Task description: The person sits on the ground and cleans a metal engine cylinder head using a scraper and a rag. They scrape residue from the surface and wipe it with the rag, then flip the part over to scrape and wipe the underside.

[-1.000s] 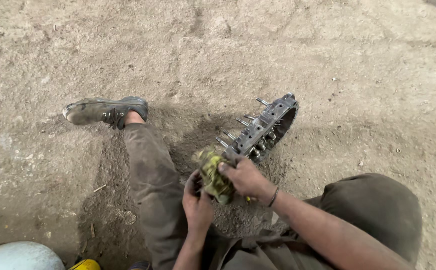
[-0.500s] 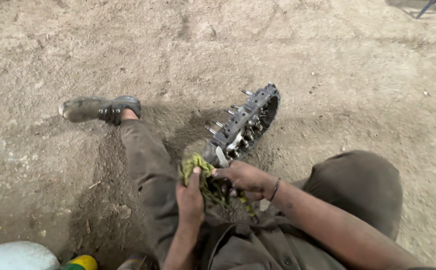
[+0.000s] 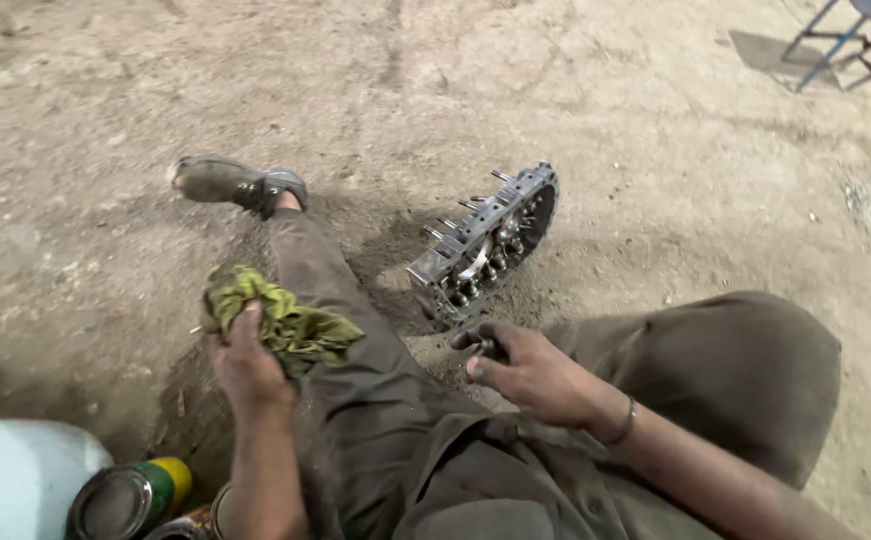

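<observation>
Bare, dusty ground point(image 3: 106, 90) fills most of the frame. In the upper right corner stands a blue metal frame point(image 3: 836, 45), casting a shadow. At the lower left edge sits a pale rounded container point(image 3: 16, 480), and just beside it lies a green and yellow tin can point(image 3: 131, 498) with a shiny lid. A worn shoe point(image 3: 236, 183) rests left of centre.

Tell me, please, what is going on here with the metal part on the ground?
A person sits on the dirt ground, legs stretched out. The left hand grips a crumpled green rag resting on the left thigh. The right hand pinches a small dark piece, too small to identify, just short of a metal engine part with studs, which stands tilted on its edge in the dirt. Some tins sit by the left arm.
</observation>
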